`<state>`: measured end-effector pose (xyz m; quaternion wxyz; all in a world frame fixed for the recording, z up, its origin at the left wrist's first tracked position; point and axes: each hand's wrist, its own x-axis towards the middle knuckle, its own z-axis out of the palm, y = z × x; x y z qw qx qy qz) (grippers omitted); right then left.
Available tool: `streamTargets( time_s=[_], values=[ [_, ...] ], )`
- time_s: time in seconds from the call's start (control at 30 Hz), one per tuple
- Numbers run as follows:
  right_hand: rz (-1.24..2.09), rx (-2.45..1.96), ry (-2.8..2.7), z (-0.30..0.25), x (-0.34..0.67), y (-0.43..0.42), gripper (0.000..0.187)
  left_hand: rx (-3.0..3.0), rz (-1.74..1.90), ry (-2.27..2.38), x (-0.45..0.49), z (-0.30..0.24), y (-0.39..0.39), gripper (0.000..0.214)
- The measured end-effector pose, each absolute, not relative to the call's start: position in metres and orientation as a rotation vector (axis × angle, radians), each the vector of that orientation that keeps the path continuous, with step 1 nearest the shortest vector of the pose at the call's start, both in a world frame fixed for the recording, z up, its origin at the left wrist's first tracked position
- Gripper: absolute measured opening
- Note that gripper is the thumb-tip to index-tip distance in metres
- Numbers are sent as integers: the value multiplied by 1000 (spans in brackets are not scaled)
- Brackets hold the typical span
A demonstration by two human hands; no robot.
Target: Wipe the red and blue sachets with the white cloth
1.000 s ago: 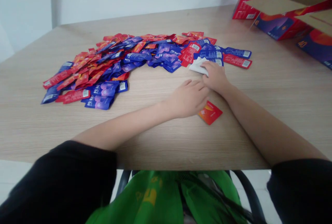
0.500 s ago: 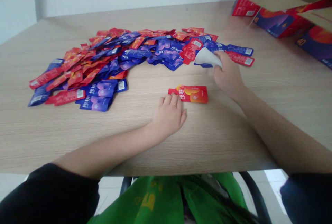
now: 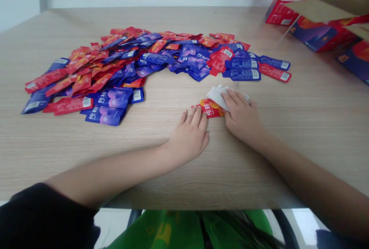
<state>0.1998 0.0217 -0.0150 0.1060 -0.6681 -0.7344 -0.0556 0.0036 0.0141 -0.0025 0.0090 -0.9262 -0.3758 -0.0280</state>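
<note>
A single red sachet (image 3: 209, 109) lies flat on the wooden table (image 3: 302, 126) near its front edge. My left hand (image 3: 190, 135) rests flat with its fingertips on the sachet's left end, fingers stretched out. My right hand (image 3: 242, 118) presses a crumpled white tissue (image 3: 215, 95) onto the sachet's right part, fingers curled over the tissue. Behind them spreads a wide pile of red and blue sachets (image 3: 138, 64).
Open red and blue cardboard boxes (image 3: 319, 14) stand at the table's back right corner. A green bag (image 3: 184, 231) sits below the table's front edge, by my lap. A white wall rises behind the table.
My right hand has come down from the pile's edge with the tissue onto the red sachet. My left hand stays at the sachet's left end.
</note>
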Motion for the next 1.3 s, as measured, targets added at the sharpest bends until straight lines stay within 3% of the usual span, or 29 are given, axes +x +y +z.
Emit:
streamTargets(
  time_s=[0.3,0.53,0.73,0.97,1.17,1.3],
  values=[
    [-134,-1735,-2357,-16,170,10,52,-2967,-161,-1079,8,0,13,42],
    [-107,-1998,-2058,-19,201,21,53,-2954,-172,-1083,6,1,16,48],
    [-42,-1682,-2336,-22,172,8,54,-2893,-128,-1114,6,-3,12,45],
    [-124,-1977,-2070,-20,198,22,52,-2857,-62,-1144,7,-3,8,53],
    [-22,-1644,-2390,-20,168,4,55,-2811,-16,-1185,8,-2,4,46],
    [-62,-1892,-2125,-21,195,18,56,-2745,13,-1270,8,-1,1,55]
  ],
)
